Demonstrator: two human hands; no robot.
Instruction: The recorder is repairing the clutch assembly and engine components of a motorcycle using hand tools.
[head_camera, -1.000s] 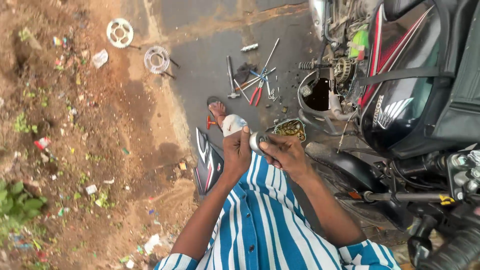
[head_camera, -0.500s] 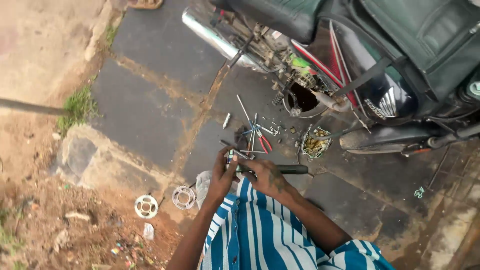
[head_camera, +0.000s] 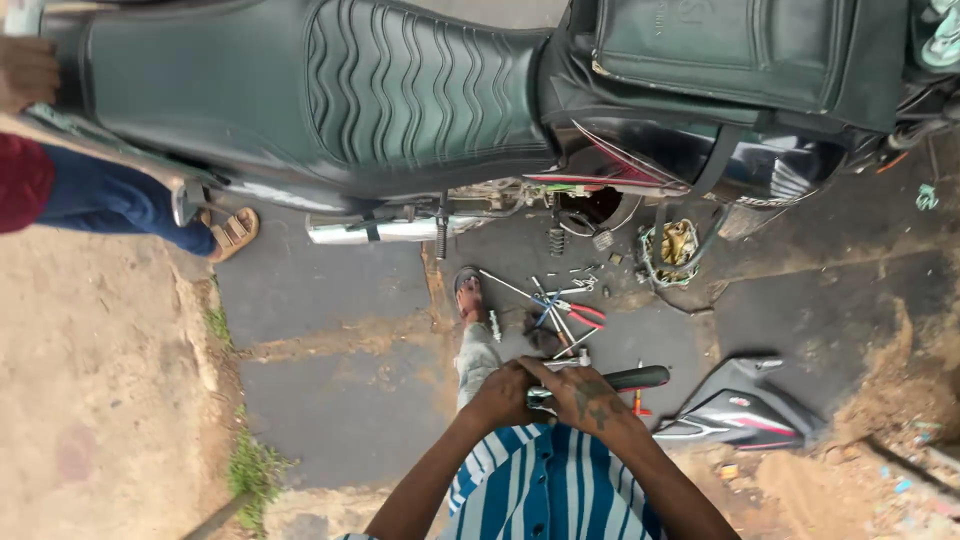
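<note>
My left hand (head_camera: 503, 395) and my right hand (head_camera: 583, 393) meet in front of my blue-and-white striped shirt, both closed on a metal tool with a black handle (head_camera: 640, 377) that sticks out to the right. The tool's metal head is mostly hidden between my fingers. Just beyond my hands, red-handled pliers (head_camera: 577, 311) and several loose tools (head_camera: 545, 300) lie on the dark paving. My foot in a sandal (head_camera: 468, 296) rests beside them.
A motorcycle (head_camera: 400, 90) with a dark ribbed seat fills the top; its engine side is opened up (head_camera: 590, 208). A removed side panel (head_camera: 740, 410) lies at the right. Another person's leg and sandal (head_camera: 225, 232) stand at the left. Dirt borders both sides.
The view has swung so the motorcycle now spans the top. My hands still hold the black-handled tool together near my chest. Another person's leg has come into view at left.
</note>
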